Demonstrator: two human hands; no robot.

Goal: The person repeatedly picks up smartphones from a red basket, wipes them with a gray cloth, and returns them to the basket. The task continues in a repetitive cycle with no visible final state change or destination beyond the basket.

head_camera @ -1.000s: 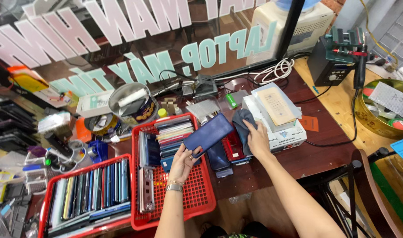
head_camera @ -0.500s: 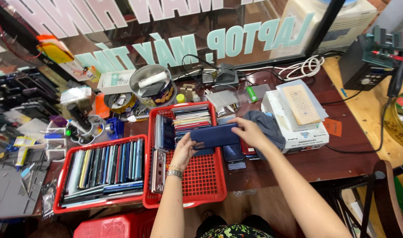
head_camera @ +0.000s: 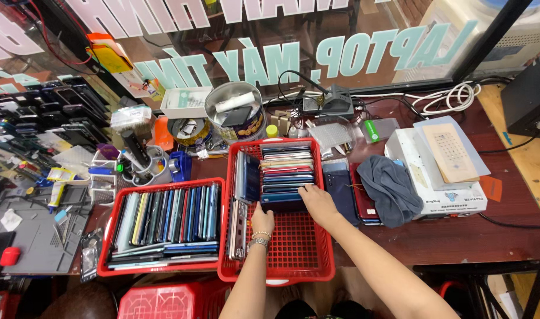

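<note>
Both our hands press a dark blue flat phone (head_camera: 283,202) against the front of the upright row of phones standing in the red plastic mesh basket (head_camera: 299,260): our left hand (head_camera: 262,220) pinches its near left corner, our right hand (head_camera: 318,201) lies with curled fingers on its right edge. Left of this basket, a second red basket (head_camera: 107,269) holds more phones on edge. To the right, a grey cloth (head_camera: 393,189) lies beside a white box (head_camera: 459,204).

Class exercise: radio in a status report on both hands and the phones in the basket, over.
Left hand and right hand both on the dark blue phone, front of the row in the red basket. Nothing in the way.
</note>
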